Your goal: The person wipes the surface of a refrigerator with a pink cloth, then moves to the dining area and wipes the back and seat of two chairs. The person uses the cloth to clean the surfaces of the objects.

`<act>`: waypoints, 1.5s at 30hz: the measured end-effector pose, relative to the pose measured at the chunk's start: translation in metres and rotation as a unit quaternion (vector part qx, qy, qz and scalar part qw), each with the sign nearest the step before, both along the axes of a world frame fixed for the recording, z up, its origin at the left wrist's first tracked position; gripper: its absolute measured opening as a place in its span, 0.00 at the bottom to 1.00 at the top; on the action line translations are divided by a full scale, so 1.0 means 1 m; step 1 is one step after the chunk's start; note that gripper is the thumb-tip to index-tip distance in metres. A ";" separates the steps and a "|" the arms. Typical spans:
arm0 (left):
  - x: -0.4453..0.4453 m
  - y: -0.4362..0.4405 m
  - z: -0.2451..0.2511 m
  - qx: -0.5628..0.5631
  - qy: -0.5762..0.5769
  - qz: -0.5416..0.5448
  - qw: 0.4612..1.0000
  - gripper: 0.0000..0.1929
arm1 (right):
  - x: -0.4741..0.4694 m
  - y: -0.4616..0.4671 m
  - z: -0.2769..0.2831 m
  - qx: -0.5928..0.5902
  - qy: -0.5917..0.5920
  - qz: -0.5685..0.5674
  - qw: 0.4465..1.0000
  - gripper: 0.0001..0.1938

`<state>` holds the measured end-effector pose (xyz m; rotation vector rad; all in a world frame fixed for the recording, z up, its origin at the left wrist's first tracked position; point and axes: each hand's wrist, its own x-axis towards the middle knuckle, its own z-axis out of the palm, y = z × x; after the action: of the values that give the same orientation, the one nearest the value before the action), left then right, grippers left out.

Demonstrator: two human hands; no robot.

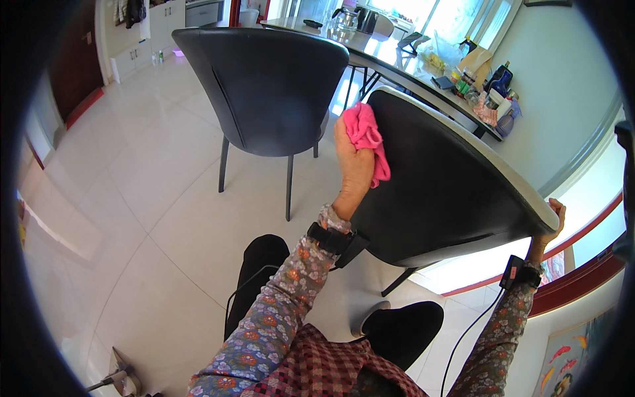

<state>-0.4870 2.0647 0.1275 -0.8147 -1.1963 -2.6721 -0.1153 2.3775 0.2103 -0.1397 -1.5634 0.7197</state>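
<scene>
A bunched pink cloth (366, 136) is in my left hand (354, 161), pressed against the left edge of a chair's black backrest (441, 183). The chair is turned with the outer face of its back towards me, and a pale rim (476, 139) runs along the top. At the far right corner of that backrest, my right hand (553, 223) grips the edge, its fingers partly hidden behind it. One dark chair leg (398, 282) shows below.
A second black chair (268, 94) stands ahead on the left. Beyond it, a long table (369, 44) carries a glass kettle (346, 19), bottles, bags and jars. A floor-cleaning tool head (121, 379) lies at lower left. A cable (464, 335) hangs from my right wrist device.
</scene>
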 end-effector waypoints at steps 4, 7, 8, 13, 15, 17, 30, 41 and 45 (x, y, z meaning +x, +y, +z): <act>0.050 -0.010 0.050 -0.011 0.265 0.211 0.941 0.24 | 0.004 0.004 0.000 -0.027 0.005 0.064 0.998 0.23; 0.087 -0.019 0.080 0.027 0.472 0.212 0.855 0.22 | 0.005 0.008 0.000 -0.051 0.015 0.018 0.998 0.23; 0.090 -0.019 0.086 0.041 0.494 0.233 0.837 0.19 | 0.006 0.009 -0.001 -0.072 0.022 0.012 0.997 0.23; 0.037 -0.018 0.076 0.000 0.435 0.216 0.874 0.25 | 0.007 0.010 -0.002 -0.007 0.002 0.017 1.000 0.23; 0.000 -0.013 0.064 -0.033 0.364 0.184 0.912 0.25 | 0.007 0.009 -0.002 -0.012 0.010 0.052 0.999 0.23; -0.038 -0.008 0.053 -0.044 0.330 0.166 0.928 0.20 | 0.007 0.009 -0.001 -0.010 0.019 0.025 0.999 0.23; 0.027 -0.021 0.077 -0.003 0.431 0.075 0.899 0.25 | 0.015 0.015 -0.003 -0.042 0.020 0.078 0.996 0.23; -0.010 0.036 -0.056 -0.021 0.098 0.119 0.988 0.29 | 0.024 0.020 0.001 -0.049 0.003 0.168 0.984 0.22; -0.027 0.049 -0.171 -0.137 -0.168 -0.051 0.975 0.16 | 0.032 0.031 0.000 -0.054 -0.002 0.159 0.986 0.22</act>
<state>-0.5142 2.1137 -0.0438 -0.4724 -1.6701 -2.8490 -0.0829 2.4084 0.2099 0.0298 -1.5682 1.0566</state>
